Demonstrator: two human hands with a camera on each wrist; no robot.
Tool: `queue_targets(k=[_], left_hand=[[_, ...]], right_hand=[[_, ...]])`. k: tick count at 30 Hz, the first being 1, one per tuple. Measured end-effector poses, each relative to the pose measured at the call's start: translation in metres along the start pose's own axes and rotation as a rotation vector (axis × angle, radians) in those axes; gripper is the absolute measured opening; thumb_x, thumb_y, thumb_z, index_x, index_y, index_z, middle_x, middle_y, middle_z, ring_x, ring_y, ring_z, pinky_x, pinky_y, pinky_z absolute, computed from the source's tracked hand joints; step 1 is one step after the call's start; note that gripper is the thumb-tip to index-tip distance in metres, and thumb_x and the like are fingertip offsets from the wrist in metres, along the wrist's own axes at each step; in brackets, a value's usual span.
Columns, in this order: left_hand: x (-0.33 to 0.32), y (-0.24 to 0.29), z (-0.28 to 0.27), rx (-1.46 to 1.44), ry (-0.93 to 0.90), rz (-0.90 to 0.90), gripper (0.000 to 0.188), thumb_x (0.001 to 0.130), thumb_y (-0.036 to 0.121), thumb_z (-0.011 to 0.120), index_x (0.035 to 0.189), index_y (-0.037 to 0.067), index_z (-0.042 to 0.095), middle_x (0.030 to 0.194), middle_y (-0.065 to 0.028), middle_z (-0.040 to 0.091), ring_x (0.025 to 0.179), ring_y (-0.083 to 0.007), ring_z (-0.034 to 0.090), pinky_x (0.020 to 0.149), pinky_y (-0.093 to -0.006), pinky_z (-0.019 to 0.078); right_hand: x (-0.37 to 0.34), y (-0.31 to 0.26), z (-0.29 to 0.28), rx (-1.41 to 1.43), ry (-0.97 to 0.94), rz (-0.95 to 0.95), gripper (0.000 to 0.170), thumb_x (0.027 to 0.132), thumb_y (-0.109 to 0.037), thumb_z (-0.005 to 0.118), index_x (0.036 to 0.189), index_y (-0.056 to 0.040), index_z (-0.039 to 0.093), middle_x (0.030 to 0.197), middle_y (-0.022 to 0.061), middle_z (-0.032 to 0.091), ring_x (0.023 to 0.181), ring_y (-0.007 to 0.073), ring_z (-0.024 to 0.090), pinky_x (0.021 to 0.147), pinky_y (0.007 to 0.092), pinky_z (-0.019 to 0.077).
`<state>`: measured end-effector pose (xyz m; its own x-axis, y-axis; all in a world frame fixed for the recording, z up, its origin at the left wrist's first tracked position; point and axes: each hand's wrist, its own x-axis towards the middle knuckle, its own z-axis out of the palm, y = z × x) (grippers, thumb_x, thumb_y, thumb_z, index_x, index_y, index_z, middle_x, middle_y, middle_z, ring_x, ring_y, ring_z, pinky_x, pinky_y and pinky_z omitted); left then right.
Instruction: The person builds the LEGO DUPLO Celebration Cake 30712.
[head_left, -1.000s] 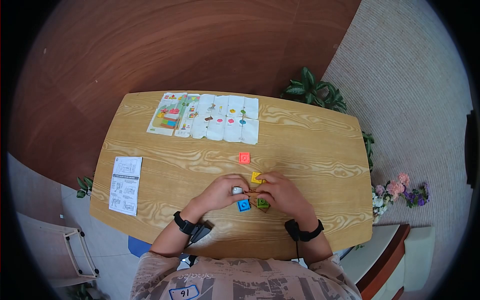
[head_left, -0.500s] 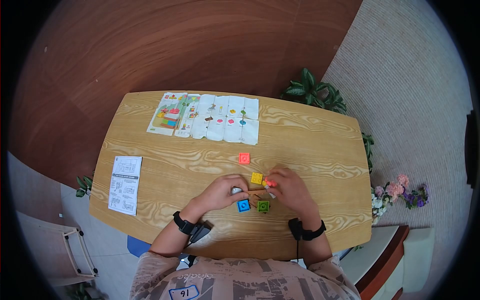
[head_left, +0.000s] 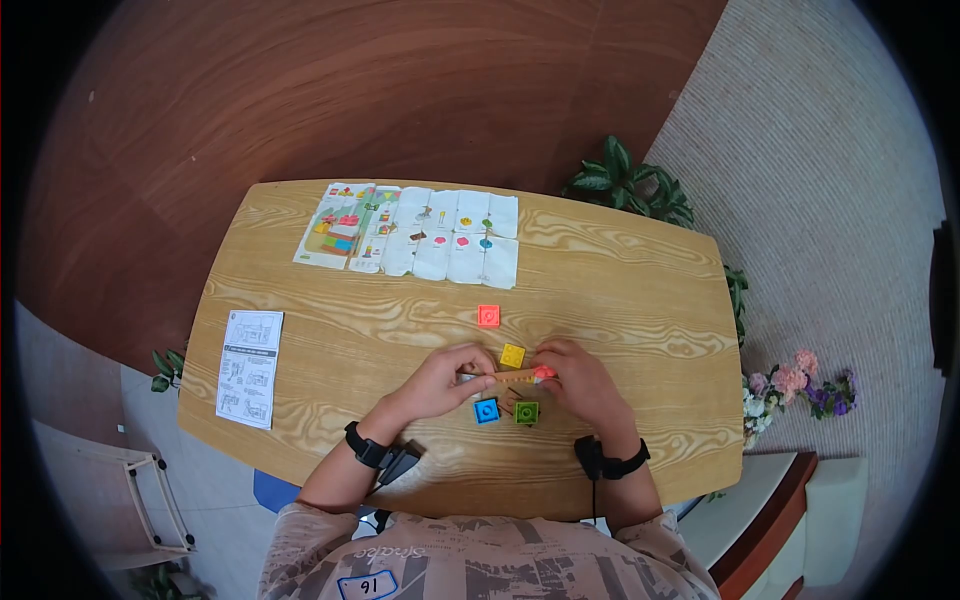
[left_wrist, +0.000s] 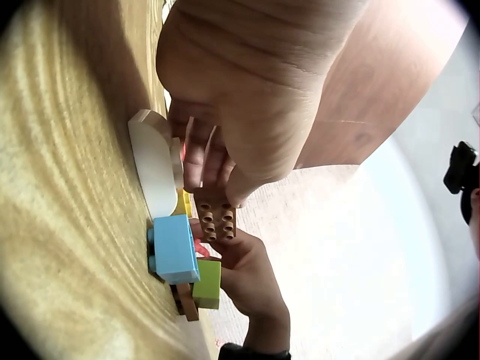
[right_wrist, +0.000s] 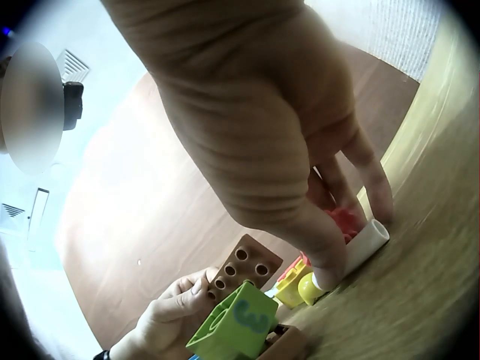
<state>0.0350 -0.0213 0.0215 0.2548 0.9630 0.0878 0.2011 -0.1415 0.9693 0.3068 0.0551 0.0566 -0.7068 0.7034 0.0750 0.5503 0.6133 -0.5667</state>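
Observation:
My left hand (head_left: 440, 382) pinches a brown studded brick (left_wrist: 215, 217) between thumb and fingers, raised over the other pieces. Close on its right, my right hand (head_left: 580, 382) has thumb and fingers around a bumpy red piece (right_wrist: 346, 222). By that thumb, a white tube (right_wrist: 367, 246) and a yellow ball-shaped part (right_wrist: 308, 289) show low over the table. A white rounded piece (left_wrist: 152, 165) stands under my left hand. Nearer my body are a blue brick (head_left: 487, 411) and a green brick (head_left: 526, 412), with another brown piece (left_wrist: 185, 302) beside them. Beyond my fingertips lies a yellow brick (head_left: 512, 355).
Farther out on the wooden table (head_left: 640, 300) sits a red square brick (head_left: 488, 316). An unfolded picture sheet (head_left: 430, 235) spreads along the far side. A printed leaflet (head_left: 249, 370) lies at the left. Plants (head_left: 630, 185) stand past the far right edge.
My right hand drew back to the right, uncovering the red piece, then came slightly closer to my left. The brown brick in my left hand now shows its studs and reaches toward the red piece.

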Motion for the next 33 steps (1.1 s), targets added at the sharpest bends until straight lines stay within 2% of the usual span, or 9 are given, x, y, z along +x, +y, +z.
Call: queue_targets(k=[10,16,25,31,33], left_hand=[[0.0,0.002,-0.001,-0.04,0.016,-0.07,0.01,0.101,0.008,0.077,0.103,0.001,0.07,0.096,-0.0025,0.072,0.088,-0.0091,0.066,0.081,-0.0282,0.0568],[0.0,0.001,-0.001,-0.006,0.032,-0.073,0.01,0.101,0.008,0.077,0.103,0.002,0.07,0.094,-0.0016,0.072,0.087,-0.0085,0.066,0.081,-0.0281,0.0566],[0.0,0.003,-0.002,-0.05,0.125,-0.134,0.011,0.101,0.01,0.078,0.103,0.002,0.071,0.093,0.0002,0.072,0.091,-0.0071,0.062,0.085,-0.0262,0.0529],[0.0,0.007,-0.002,-0.051,0.146,-0.082,0.01,0.101,0.01,0.078,0.103,0.002,0.072,0.093,0.0005,0.072,0.09,-0.007,0.062,0.084,-0.0263,0.0523],[0.001,0.006,-0.002,-0.049,0.145,-0.078,0.01,0.101,0.01,0.078,0.103,0.002,0.072,0.093,0.0006,0.072,0.09,-0.007,0.062,0.085,-0.0265,0.0524]], right_hand=[[0.002,0.002,0.0,0.035,0.018,-0.006,0.028,0.083,-0.004,0.081,0.109,-0.0068,0.073,0.108,0.0133,0.07,0.103,0.0384,0.069,0.087,0.0463,0.0559],[0.002,0.0,-0.001,0.057,0.034,-0.006,0.024,0.085,-0.003,0.078,0.109,-0.0054,0.073,0.105,0.0149,0.07,0.1,0.0392,0.069,0.086,0.0468,0.0557],[0.004,-0.008,-0.006,0.177,0.153,0.001,0.014,0.094,-0.001,0.071,0.107,-0.003,0.069,0.097,0.0183,0.07,0.089,0.0405,0.068,0.078,0.0449,0.0545],[0.005,-0.011,-0.009,0.176,0.171,-0.036,0.013,0.096,-0.001,0.069,0.108,-0.003,0.067,0.096,0.0182,0.069,0.087,0.0386,0.069,0.076,0.0431,0.0541],[0.004,-0.017,-0.013,0.182,0.144,-0.001,0.012,0.097,-0.004,0.066,0.109,-0.0053,0.066,0.099,0.0175,0.067,0.092,0.0405,0.068,0.08,0.0472,0.0538]])
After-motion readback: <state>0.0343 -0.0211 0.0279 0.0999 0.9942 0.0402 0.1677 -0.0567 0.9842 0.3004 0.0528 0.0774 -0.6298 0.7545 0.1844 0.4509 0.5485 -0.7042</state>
